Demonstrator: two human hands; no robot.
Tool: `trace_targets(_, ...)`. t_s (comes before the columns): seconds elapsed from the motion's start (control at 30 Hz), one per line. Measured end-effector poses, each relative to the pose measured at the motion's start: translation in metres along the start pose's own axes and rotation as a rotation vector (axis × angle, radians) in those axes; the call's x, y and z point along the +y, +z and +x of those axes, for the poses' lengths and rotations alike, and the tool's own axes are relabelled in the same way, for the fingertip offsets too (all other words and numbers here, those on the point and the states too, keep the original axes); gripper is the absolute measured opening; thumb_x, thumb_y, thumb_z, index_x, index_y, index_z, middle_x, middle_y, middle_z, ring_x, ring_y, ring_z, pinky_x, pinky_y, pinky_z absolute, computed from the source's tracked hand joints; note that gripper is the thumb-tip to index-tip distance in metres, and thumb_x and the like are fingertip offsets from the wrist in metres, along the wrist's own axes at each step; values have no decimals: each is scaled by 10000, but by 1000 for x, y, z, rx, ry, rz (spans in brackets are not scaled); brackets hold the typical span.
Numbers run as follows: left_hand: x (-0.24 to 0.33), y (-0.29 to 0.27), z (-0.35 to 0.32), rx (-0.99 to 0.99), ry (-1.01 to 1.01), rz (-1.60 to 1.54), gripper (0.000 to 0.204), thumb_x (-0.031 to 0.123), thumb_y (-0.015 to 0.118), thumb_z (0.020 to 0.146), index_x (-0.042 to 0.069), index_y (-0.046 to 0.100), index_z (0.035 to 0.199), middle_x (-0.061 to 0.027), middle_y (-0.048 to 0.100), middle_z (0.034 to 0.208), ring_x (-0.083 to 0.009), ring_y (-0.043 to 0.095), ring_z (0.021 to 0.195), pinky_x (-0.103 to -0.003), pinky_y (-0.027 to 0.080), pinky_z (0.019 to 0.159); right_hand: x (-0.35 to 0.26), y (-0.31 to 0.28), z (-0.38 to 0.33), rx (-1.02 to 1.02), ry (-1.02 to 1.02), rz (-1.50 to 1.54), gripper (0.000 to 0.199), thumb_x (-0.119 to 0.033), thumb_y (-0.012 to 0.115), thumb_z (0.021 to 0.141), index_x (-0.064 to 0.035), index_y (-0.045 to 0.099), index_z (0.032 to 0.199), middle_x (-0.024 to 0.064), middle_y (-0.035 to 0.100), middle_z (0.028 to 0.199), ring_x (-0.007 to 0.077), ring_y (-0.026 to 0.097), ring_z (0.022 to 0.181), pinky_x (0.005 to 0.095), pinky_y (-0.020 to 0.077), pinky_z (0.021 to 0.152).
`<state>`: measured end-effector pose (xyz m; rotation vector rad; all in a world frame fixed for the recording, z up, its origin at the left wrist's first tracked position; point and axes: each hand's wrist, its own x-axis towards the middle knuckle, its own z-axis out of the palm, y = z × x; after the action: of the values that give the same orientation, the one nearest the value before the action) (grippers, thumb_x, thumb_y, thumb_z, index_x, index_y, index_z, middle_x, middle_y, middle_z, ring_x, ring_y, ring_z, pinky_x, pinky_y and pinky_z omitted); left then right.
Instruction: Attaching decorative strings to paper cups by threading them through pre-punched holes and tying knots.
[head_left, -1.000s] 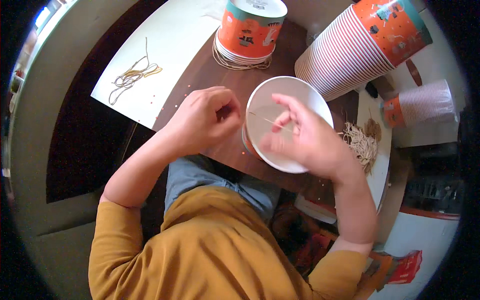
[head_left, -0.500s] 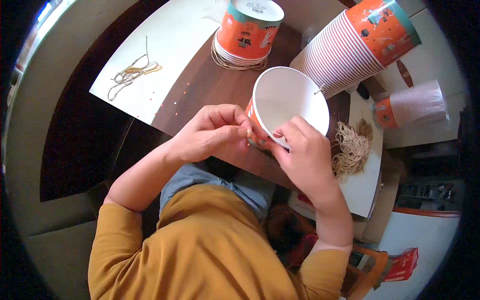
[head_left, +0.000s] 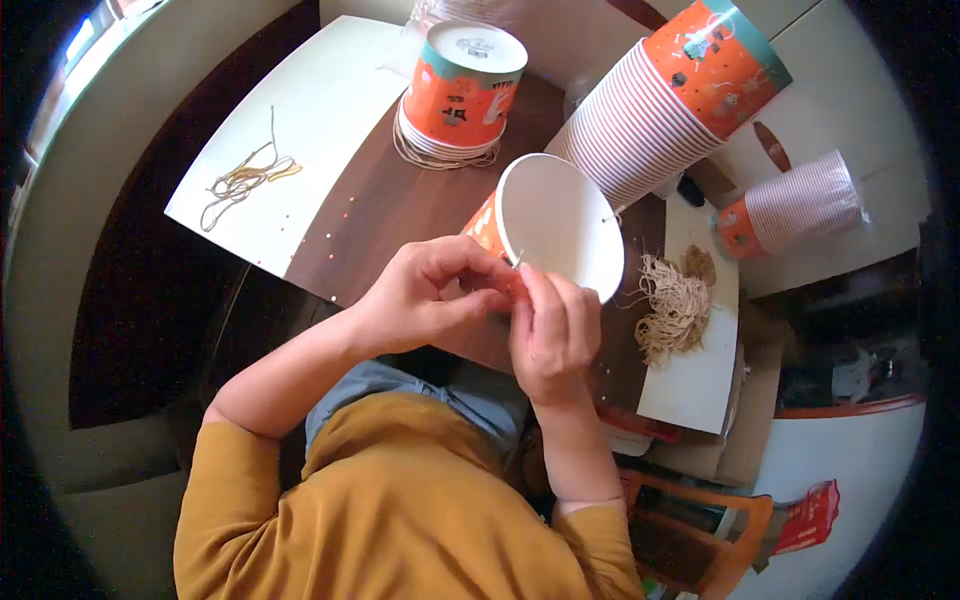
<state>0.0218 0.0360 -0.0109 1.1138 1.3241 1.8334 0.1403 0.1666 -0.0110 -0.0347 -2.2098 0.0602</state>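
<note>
A white-lined paper bucket (head_left: 565, 225) with an orange printed outside lies tilted on the table, its mouth toward me. At its near-left rim my left hand (head_left: 435, 290) is closed in a pinch, thumb and forefinger together. My right hand (head_left: 555, 325) meets it there, fingers curled and tips pressed close. A thin pale tip (head_left: 518, 258) sticks up between the fingertips at the rim; most of what they pinch is hidden. Across the mouth, a bit of string (head_left: 610, 216) passes through the right side of the rim.
An upturned bucket stack (head_left: 458, 100) with cord loops round its base stands behind. A tall leaning stack (head_left: 640, 125) is at back right, a wrapped stack (head_left: 800, 205) farther right. Loose string (head_left: 675, 305) lies right, cords (head_left: 245, 180) and small dots (head_left: 330, 237) left.
My right hand has left its grip on the near rim and moved left, bringing its fingertips against my left hand's. The pale tip now shows above the rim. The view has shifted slightly.
</note>
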Motion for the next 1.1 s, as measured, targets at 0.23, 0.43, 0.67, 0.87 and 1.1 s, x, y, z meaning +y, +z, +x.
trace_targets(0.23, -11, 4, 1, 171, 309, 369, 140, -9, 645, 801, 3, 641, 941, -96, 649, 866, -166, 643, 756, -269, 509, 648, 4, 17, -14, 106, -42, 23, 265, 24, 717, 751, -34, 636, 997, 99, 562, 902, 246, 570, 739, 329, 479, 614)
trace_targets(0.43, -16, -1, 3, 103, 464, 541, 186, -5, 661, 764, 39, 640, 943, -91, 629, 873, -241, 636, 773, -311, 518, 660, -17, 6, -16, 69, 299, 437, 277, 34, 642, 782, -22, 594, 1049, 119, 567, 950, 267, 573, 853, 341, 493, 721)
trace_targets(0.67, -28, -6, 12, -8, 785, 830, 323, 131, 734, 674, 40, 622, 963, -72, 588, 917, -234, 581, 777, -338, 459, 699, -21, 1, -13, 39, 100, 424, 253, 76, 569, 791, -14, 533, 1025, 148, 565, 940, 273, 589, 816, 325, 500, 737)
trace_targets(0.87, -32, -3, 13, 11, 818, 853, 352, 254, 753, 700, 12, 622, 919, -92, 591, 840, -243, 590, 727, -351, 480, 657, -7, -30, 13, -364, 17, 566, 363, 86, 569, 664, -32, 528, 1005, 146, 519, 928, 334, 581, 842, 392, 519, 712)
trace_targets(1.1, -7, 11, 10, -18, 272, 532, 120, 47, 687, 732, 38, 625, 835, -92, 586, 756, -226, 602, 651, -323, 492, 575, 32, -75, 62, -783, 168, 409, 264, 52, 562, 722, -26, 543, 973, 158, 524, 976, 354, 591, 855, 417, 517, 726)
